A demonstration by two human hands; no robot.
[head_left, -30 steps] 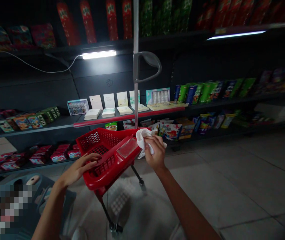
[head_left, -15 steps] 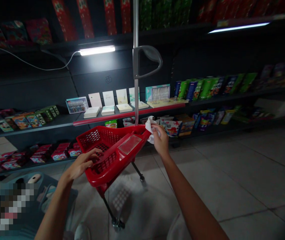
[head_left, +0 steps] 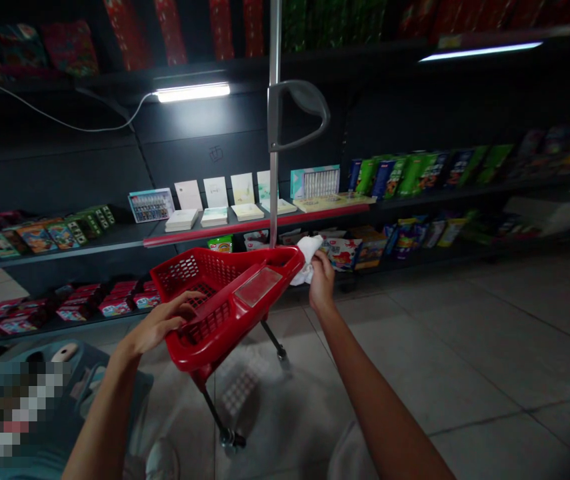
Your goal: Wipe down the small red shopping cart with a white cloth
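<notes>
My left hand [head_left: 157,325] lies with spread fingers on the inner mesh of a red plastic shopping basket [head_left: 202,272], which stands on a wheeled frame with thin dark legs. A clear label panel [head_left: 259,287] is set in the basket's raised end. My right hand [head_left: 321,281] is just beyond the basket's far tip, gripping a crumpled white cloth [head_left: 307,260]. The tip of the basket partly hides the cloth, and my right hand does not appear to touch the basket.
A metal pole with a grey curved handle [head_left: 297,113] rises behind the basket. Dark store shelves [head_left: 259,223] hold cards, paint sets and packaged goods. A tiled floor [head_left: 415,360] stretches right. A blurred, pixelated patch [head_left: 15,413] covers part of a teal object at lower left.
My right hand and the cloth have moved from the near side of the basket's tip to just beyond it. My left hand stays on the basket.
</notes>
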